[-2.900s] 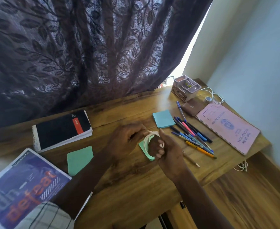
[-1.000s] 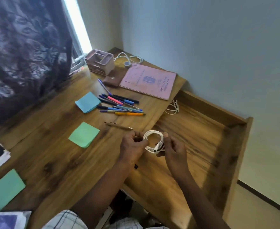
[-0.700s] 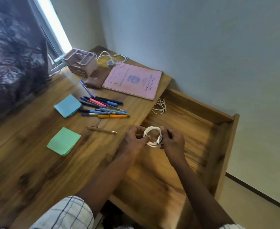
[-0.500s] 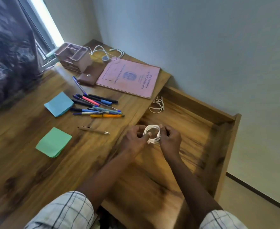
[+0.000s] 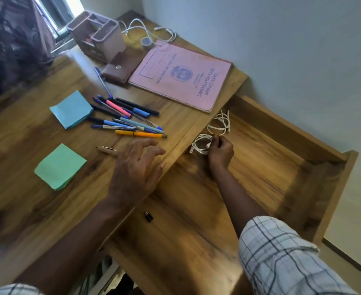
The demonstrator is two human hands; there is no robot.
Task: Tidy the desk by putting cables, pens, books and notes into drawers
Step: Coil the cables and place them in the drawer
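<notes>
The right hand (image 5: 220, 151) pinches a coiled white cable (image 5: 201, 144) low in the open drawer (image 5: 260, 167), near the desk edge; a second white cable (image 5: 219, 124) lies just beyond it on the drawer floor. The left hand (image 5: 136, 169) hovers over the desk (image 5: 26, 209) with fingers spread, holding nothing; a brown pen (image 5: 106, 150) lies just beside it, the cluster of pens (image 5: 128, 120) beyond; two sticky-note pads, blue (image 5: 71, 109) and green (image 5: 60, 166), sit further left, a pink book (image 5: 181, 76) behind.

Daylight spills from the window (image 5: 56, 15) at top left, glaring on the desk (image 5: 26, 145); the edges bend, and the near sleeves blur.
</notes>
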